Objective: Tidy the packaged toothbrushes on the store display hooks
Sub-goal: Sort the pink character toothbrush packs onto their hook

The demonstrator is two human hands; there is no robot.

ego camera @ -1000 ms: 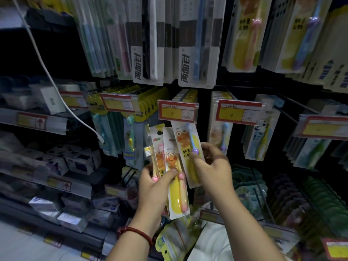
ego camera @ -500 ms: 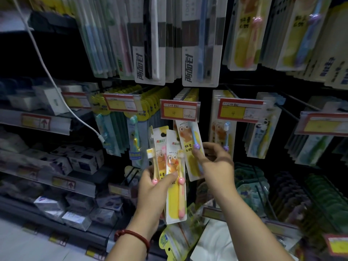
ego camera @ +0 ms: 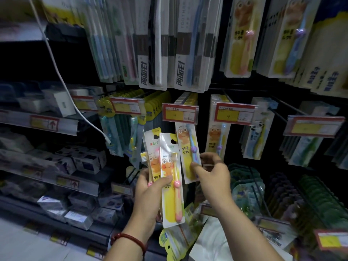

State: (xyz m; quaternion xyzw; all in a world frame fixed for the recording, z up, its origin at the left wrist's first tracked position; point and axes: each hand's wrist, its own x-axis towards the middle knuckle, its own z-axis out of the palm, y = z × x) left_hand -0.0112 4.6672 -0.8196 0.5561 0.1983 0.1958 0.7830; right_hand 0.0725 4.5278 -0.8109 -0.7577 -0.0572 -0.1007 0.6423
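Packs (ego camera: 171,201) gripped in left fingers (ego camera: 161,182); right fingers (ego camera: 195,168) pinch hanging pack (ego camera: 185,146), hook hidden.

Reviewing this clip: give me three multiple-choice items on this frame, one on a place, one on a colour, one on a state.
1. Where is the blue toothbrush pack?
A) hanging below a price tag
B) on the floor
C) inside a box

2. What colour is the bracelet?
A) blue
B) red
C) white

3. What is the left hand doing?
A) hanging empty
B) pressing a shelf
C) gripping pink toothbrush packs

Key:
1A, its top sits under the tag while the right hand pinches it.
2B, a red band circles the left wrist.
3C, the hand curls round the packs.
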